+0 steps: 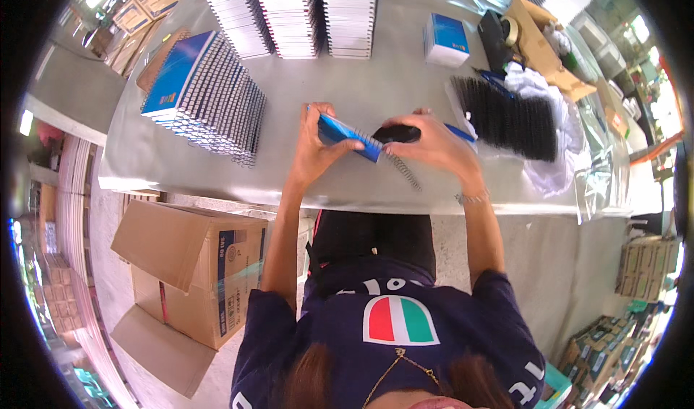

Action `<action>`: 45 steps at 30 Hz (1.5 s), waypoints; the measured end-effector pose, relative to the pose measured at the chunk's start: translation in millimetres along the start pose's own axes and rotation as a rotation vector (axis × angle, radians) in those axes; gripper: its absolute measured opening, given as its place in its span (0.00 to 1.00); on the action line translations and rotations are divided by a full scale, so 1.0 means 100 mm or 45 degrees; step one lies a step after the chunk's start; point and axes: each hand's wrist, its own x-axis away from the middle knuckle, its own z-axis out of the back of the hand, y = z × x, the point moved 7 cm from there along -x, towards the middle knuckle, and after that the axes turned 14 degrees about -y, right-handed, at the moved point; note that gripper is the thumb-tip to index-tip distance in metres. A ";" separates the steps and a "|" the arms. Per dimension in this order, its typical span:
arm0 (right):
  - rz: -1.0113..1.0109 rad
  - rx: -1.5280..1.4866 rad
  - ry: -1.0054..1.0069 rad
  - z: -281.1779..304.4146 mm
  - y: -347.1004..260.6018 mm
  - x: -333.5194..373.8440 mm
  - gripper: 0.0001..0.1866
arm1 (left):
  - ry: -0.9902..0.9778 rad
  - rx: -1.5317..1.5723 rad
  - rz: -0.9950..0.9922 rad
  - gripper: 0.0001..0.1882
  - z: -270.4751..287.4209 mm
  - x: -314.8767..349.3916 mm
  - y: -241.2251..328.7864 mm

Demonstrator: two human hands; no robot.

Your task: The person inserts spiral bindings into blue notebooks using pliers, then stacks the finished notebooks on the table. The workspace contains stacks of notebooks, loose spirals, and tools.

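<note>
In the head view, the left hand (pixel 311 145) grips a blue book (pixel 338 128) above the desk (pixel 311 192), and the right hand (pixel 434 145) is closed on a black thing (pixel 399 133) by the book's end. A thin coil (pixel 406 174) sticks out there; it could bend or catch if pulled crooked. The desk is grey and shiny, with stacked books (pixel 210 98) on its left. An open brown box (pixel 191 261) sits below, on the floor (pixel 535 264)
</note>
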 end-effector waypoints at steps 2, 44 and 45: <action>-0.033 -0.133 0.017 0.03 0.04 -0.07 0.22 | -0.016 -0.022 -0.011 0.37 0.03 -0.05 0.02; 0.135 -0.722 -0.238 0.40 -0.01 -0.57 0.31 | -0.200 0.743 0.083 0.24 -0.01 -0.02 -0.16; 0.170 -0.784 -0.245 0.42 -0.04 -0.52 0.30 | -0.186 0.753 0.032 0.23 0.01 -0.02 -0.14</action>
